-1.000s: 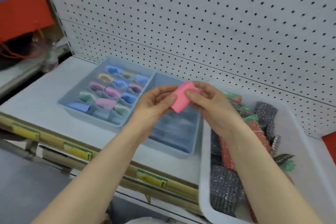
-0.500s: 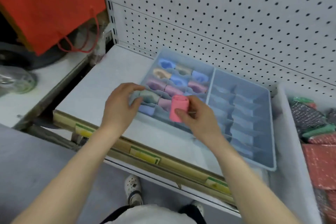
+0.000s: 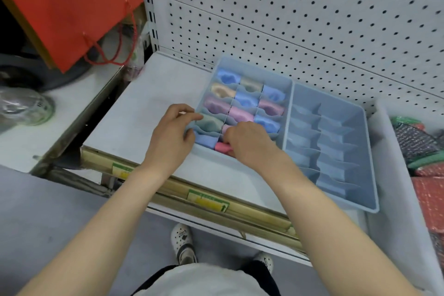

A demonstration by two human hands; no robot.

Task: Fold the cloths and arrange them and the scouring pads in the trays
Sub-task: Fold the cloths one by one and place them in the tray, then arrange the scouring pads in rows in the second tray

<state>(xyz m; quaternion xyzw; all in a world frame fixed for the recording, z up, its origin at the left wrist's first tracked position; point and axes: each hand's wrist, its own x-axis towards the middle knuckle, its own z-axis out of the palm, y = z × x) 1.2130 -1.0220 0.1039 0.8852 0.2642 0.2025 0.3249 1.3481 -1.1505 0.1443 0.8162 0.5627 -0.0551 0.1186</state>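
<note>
Pink cloth [image 3: 223,147], rolled tight, sits in the near middle compartment of the left tray [image 3: 254,68], with the right hand [image 3: 249,145] fingers clamped on it from above. The left hand [image 3: 171,134] pinches the tray's near-left wall. The risk, I'd say: let go too soon and the roll springs open, riding up over the dividers. The right tray [image 3: 336,151] is touching alongside, its compartments bare. Scouring pads [image 3: 413,142] wait in the white bin [image 3: 389,175] at far right.

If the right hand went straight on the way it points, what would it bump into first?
Probably the blue cloth in the next slot of the tray, just past the pink cloth the right hand holds; then the left hand. Depth is unclear.
</note>
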